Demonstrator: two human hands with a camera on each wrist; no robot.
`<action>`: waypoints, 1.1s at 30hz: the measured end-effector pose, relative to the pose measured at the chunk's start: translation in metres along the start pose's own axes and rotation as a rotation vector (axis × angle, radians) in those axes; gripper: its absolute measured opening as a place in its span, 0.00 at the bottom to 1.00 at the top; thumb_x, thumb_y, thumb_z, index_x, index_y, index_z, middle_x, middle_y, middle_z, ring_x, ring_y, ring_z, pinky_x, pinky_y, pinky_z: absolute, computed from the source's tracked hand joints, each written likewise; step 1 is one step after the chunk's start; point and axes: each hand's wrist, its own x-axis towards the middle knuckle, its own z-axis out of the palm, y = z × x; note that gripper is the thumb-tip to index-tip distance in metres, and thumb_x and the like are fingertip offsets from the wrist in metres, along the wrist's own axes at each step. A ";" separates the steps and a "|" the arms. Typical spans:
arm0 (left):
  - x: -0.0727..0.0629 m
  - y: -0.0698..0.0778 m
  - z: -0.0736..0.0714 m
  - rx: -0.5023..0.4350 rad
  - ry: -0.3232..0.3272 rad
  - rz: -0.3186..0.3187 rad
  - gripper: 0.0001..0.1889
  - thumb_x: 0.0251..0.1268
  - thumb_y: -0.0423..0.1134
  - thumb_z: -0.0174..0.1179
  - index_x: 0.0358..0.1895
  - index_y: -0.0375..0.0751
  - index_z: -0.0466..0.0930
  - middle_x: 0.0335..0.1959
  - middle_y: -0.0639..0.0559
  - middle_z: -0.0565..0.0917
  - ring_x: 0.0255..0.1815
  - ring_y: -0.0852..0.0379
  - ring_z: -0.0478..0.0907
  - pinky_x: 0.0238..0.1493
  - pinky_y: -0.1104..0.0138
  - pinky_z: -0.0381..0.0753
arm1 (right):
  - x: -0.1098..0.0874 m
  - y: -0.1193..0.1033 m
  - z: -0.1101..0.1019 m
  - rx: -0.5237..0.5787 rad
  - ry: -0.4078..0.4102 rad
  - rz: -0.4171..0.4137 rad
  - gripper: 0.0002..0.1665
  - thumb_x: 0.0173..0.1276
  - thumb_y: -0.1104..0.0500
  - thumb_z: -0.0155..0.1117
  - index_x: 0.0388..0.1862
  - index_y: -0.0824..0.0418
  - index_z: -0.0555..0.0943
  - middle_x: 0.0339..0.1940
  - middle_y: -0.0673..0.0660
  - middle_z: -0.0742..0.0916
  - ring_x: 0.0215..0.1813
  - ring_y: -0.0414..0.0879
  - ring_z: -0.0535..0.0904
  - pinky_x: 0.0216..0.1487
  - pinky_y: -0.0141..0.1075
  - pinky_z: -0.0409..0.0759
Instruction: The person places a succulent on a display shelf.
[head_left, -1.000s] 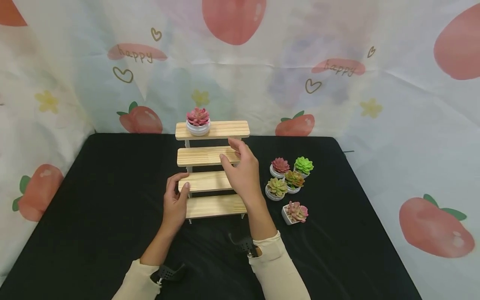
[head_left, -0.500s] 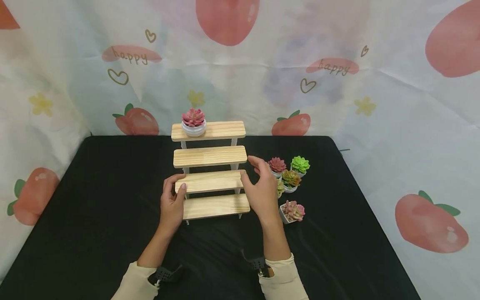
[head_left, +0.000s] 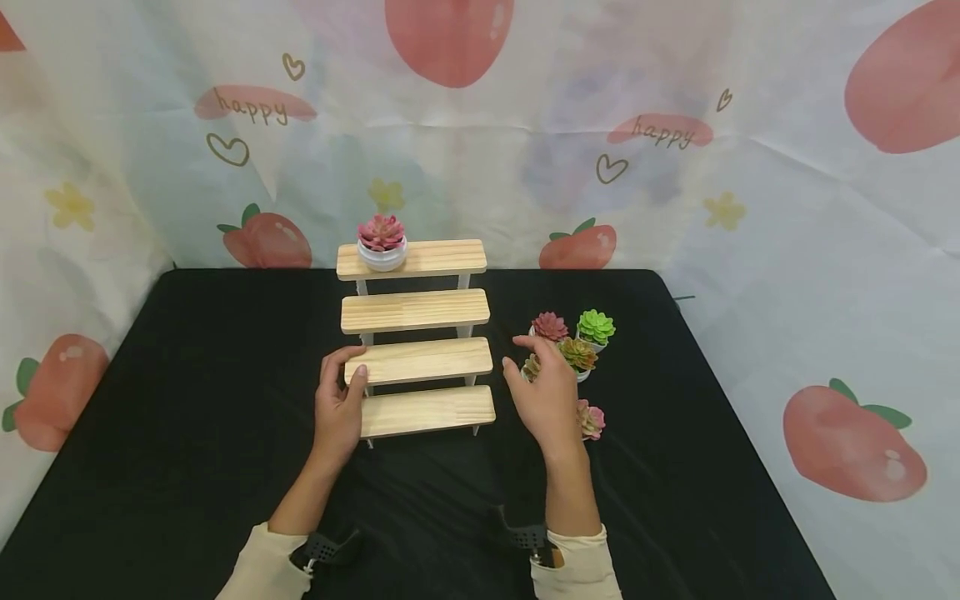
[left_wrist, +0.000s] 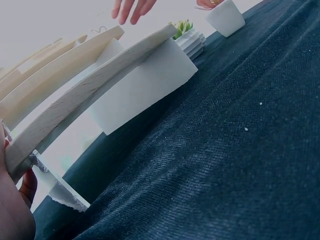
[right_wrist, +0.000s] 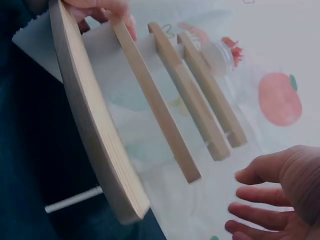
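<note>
A wooden tiered shelf [head_left: 420,360] with white supports stands on the black cloth. My left hand [head_left: 337,421] holds its left side at the second step from the front, thumb on top. A pink potted succulent [head_left: 382,237] sits at the left of the top step. Right of the shelf, my right hand [head_left: 551,404] hovers with fingers spread and holds nothing. Near it are a dark red succulent [head_left: 549,326], a bright green one [head_left: 596,327] and an orange-green one [head_left: 578,355]. That hand partly hides a yellow-green succulent [head_left: 531,367] and a pale pink succulent [head_left: 592,420].
Black cloth [head_left: 225,392] covers the table. A printed curtain [head_left: 480,183] with fruit and hearts hangs behind it and along the sides. Black straps are on both wrists, below cream sleeves [head_left: 573,567].
My right hand has moved right and slightly down, from over the shelf's steps to beside the succulents. The left hand keeps its hold on the shelf.
</note>
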 end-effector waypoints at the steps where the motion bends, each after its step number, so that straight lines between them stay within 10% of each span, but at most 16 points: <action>1: 0.000 0.000 0.000 0.001 -0.002 0.000 0.16 0.79 0.24 0.49 0.64 0.21 0.71 0.60 0.41 0.68 0.65 0.51 0.64 0.55 0.69 0.68 | -0.001 0.001 -0.003 -0.017 -0.012 0.012 0.21 0.71 0.58 0.69 0.61 0.61 0.83 0.63 0.61 0.83 0.67 0.60 0.76 0.66 0.58 0.70; 16: -0.001 -0.002 0.000 -0.022 -0.002 -0.023 0.15 0.79 0.24 0.49 0.64 0.22 0.71 0.60 0.39 0.68 0.67 0.53 0.64 0.57 0.68 0.67 | -0.010 0.026 -0.039 -0.197 -0.165 0.117 0.28 0.69 0.55 0.72 0.65 0.65 0.80 0.67 0.66 0.79 0.71 0.63 0.71 0.69 0.59 0.66; 24: -0.001 -0.004 0.000 -0.033 -0.002 -0.026 0.15 0.79 0.24 0.49 0.64 0.23 0.72 0.61 0.40 0.68 0.68 0.53 0.63 0.59 0.68 0.66 | -0.020 0.036 -0.049 -0.249 -0.229 0.089 0.30 0.67 0.56 0.75 0.65 0.64 0.80 0.55 0.64 0.83 0.36 0.50 0.77 0.43 0.50 0.75; 33: -0.001 -0.003 0.001 -0.038 0.007 -0.021 0.15 0.79 0.24 0.49 0.64 0.23 0.72 0.59 0.44 0.69 0.66 0.50 0.64 0.56 0.68 0.67 | -0.026 0.050 -0.055 -0.239 -0.227 0.050 0.32 0.64 0.57 0.77 0.65 0.65 0.80 0.58 0.66 0.81 0.50 0.59 0.78 0.57 0.56 0.74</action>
